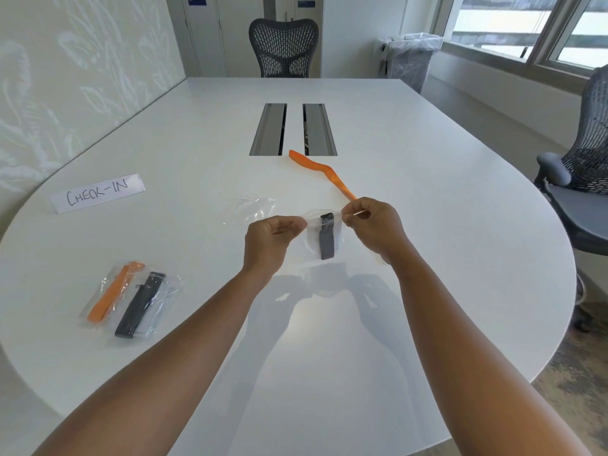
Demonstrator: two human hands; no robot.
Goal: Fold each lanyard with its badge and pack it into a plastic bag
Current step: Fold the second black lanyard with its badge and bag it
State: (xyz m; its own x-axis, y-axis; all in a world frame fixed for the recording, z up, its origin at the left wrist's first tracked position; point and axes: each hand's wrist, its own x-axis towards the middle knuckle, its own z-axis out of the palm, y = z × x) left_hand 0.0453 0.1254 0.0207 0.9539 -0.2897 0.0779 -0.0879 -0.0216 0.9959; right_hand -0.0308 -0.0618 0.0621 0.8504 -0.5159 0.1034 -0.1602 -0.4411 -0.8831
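Both hands are held up a little above the white table [394,133], close together. The left hand [271,240] is curled shut and pinches the left top corner of a small clear plastic bag [311,236]. The right hand [371,225] is curled shut too and pinches the right top corner of the same bag. The bag hangs down between the two hands. Inside it sits a folded dark grey lanyard [326,238], standing up and down. You can see the shadows of the arms on the table under the bag. Just past the left hand, an empty clear bag [255,207] lies flat on the table. Past the right hand, an orange lanyard [324,171] lies stretched out on the table, with its near end hidden behind the right hand and its far end near two grey metal slots [292,130] in the middle of the table. Off to the left, near the table's edge, two packed bags lie side by side and overlap: one holds an orange lanyard [110,294] and one holds a black lanyard [139,306]. Farther left and back, a white paper sign [97,193] says "CHECK-IN". A grey mesh chair [283,47] stands at the far end of the table, and another chair [579,179] stands on the right side.
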